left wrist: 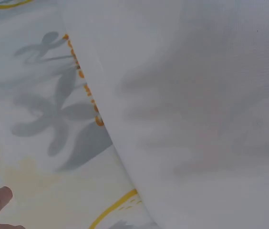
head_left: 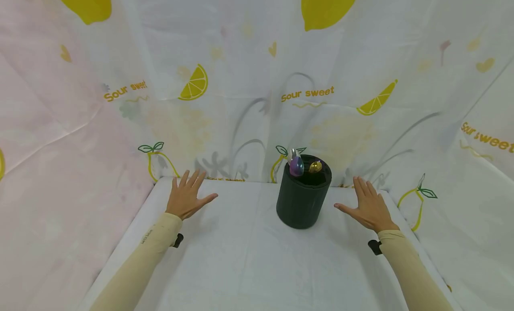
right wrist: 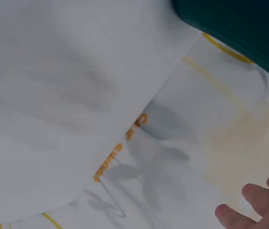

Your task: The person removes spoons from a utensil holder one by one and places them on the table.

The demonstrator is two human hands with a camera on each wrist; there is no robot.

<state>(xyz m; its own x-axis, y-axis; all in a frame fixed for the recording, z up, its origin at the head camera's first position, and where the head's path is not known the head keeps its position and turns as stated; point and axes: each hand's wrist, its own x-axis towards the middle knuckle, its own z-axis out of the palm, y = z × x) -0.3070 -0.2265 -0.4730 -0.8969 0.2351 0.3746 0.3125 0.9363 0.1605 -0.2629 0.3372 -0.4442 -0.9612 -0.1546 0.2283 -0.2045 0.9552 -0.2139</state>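
Note:
A dark green cylindrical container [head_left: 299, 204] stands upright on the white table, right of the middle. Out of its mouth show a purple-blue shiny spoon-like end [head_left: 296, 166], a gold one [head_left: 315, 167] and a silver one [head_left: 293, 155]; their lower parts are hidden inside. To the container's left, my left hand [head_left: 186, 198] is held over the table with fingers spread, touching nothing. On the other side my right hand [head_left: 370, 208], nearer the container, also has straight fingers and holds nothing. Part of the container's wall [right wrist: 239, 28] appears in the right wrist view.
The white-covered table [head_left: 241, 257] reaches back to a printed cloth [head_left: 241, 47] with lemons and lettering. Cloth also hangs at the left and right sides. Soft hand shadows fall on the tabletop in both wrist views.

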